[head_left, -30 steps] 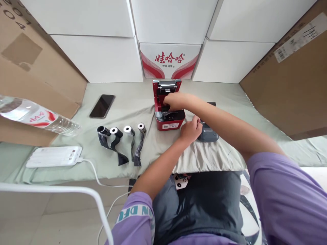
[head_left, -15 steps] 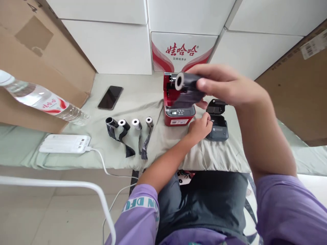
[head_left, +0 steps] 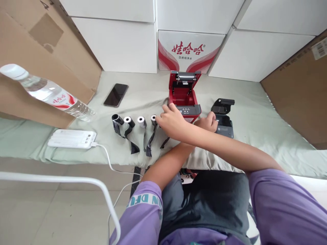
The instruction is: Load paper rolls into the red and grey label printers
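Note:
My right hand (head_left: 175,124) is closed just right of a row of small dark ribbon rolls, crossing over my left forearm. The roll of black ribbon in it is mostly hidden under the fingers; a dark tail (head_left: 165,143) shows below the hand. My left hand (head_left: 208,123) is closed against the left side of a small black printer (head_left: 224,126) with its lid up; what the fingers grip, if anything, is hidden. Behind my hands stands a red printer (head_left: 182,98), lid raised, its inner bay visible. The rightmost standing roll (head_left: 153,118) touches or nearly touches my right fingertips.
Other ribbon rolls (head_left: 141,121) stand on the cloth with tails trailing forward. A phone (head_left: 116,95), a white power bank (head_left: 72,139) with a cable, and a water bottle (head_left: 51,93) are left. Cartons (head_left: 296,78) flank both sides; white boxes (head_left: 114,44) line the back.
My right hand has come down and left with the ribbon roll, from above the red printer to beside the row of rolls. My left hand stays at the black printer.

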The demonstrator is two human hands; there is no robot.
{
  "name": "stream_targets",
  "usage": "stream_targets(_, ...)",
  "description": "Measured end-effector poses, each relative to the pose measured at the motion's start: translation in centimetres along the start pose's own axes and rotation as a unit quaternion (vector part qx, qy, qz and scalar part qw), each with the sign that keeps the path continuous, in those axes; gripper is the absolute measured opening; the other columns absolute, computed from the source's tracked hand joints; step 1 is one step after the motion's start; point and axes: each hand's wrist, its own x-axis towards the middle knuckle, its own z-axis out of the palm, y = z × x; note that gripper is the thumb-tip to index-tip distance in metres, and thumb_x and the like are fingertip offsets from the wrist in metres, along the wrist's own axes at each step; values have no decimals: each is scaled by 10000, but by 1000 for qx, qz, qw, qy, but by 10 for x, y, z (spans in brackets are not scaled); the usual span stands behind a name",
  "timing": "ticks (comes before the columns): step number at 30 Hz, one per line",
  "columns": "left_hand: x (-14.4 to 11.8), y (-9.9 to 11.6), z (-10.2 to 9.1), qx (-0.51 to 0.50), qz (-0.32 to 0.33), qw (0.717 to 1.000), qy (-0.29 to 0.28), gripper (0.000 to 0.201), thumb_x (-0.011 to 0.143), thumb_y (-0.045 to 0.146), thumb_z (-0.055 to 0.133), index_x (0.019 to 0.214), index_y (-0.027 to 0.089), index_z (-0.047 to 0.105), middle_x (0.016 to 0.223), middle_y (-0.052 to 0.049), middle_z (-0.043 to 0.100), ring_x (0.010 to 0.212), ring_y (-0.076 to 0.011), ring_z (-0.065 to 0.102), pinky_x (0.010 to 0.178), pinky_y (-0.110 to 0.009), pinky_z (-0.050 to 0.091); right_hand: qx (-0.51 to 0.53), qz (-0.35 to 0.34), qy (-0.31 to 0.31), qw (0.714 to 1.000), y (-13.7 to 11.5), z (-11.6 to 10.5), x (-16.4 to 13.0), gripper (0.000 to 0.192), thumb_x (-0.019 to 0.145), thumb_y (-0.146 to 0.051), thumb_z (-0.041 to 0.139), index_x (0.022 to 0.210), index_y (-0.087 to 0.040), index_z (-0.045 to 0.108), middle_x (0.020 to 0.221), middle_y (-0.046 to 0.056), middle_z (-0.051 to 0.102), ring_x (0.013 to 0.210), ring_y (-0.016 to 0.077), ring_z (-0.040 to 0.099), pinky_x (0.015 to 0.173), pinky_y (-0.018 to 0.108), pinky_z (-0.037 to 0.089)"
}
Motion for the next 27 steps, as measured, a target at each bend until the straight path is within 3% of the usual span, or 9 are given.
stream_targets(4, 0, 2, -1, -3, -9, 1000, -2, 132, 1036, 261, 529, 1125, 277, 625, 833, -15, 681, 784, -232, 649, 675, -323, 385, -20, 9, -51, 998, 1, -1, 6, 279, 857, -100, 643, 1071, -119, 820, 982, 193, 806, 1210, 386, 550, 1116, 580, 292)
stream_targets(7, 0, -2, 1, -40, 3, 999, -10, 99, 1038, 252, 550, 1119, 265, 607, 778, -6, 637, 693, -201, 585, 673, -315, 385, -2, 31, -20, 999, 9, -20, 6, 262, 898, -215, 670, 1096, -133, 820, 998, 193, 795, 1250, 418, 509, 1136, 650, 261)
stream_targets(10, 0, -6, 2, -86, 36, 995, -29, 58, 1058, 219, 539, 1096, 244, 575, 746, 7, 574, 647, -164, 507, 685, -306, 382, 23, 40, 15, 999, 16, -33, 13, 261, 908, -199, 651, 1113, -158, 807, 996, 181, 783, 1241, 422, 499, 1123, 682, 247)
stream_targets(17, -5, 3, -8, -64, 0, 997, -34, 55, 1042, 211, 557, 1052, 265, 555, 698, 22, 533, 614, -163, 436, 657, -331, 321, 45, -55, -48, 996, 14, -3, 44, 320, 897, -98, 577, 1152, -167, 759, 993, 162, 772, 1090, 343, 581, 1095, 540, 270)
stream_targets(22, 0, -1, -2, -109, 20, 993, -28, 104, 1024, 173, 563, 992, 259, 515, 702, 21, 503, 654, -163, 474, 694, -323, 378, 152, -73, 1, 986, 30, -14, 28, 433, 944, -78, 475, 1299, -218, 678, 1160, 128, 765, 1147, 308, 595, 1069, 457, 323)
stream_targets(27, 5, -8, 8, -118, 28, 992, -24, 128, 1037, 156, 582, 994, 253, 510, 776, 6, 516, 775, -169, 497, 819, -320, 454, 324, -79, 118, 935, 50, -24, -5, 443, 1008, -151, 415, 1394, -203, 625, 1367, 136, 705, 1214, 261, 632, 1016, 414, 468)
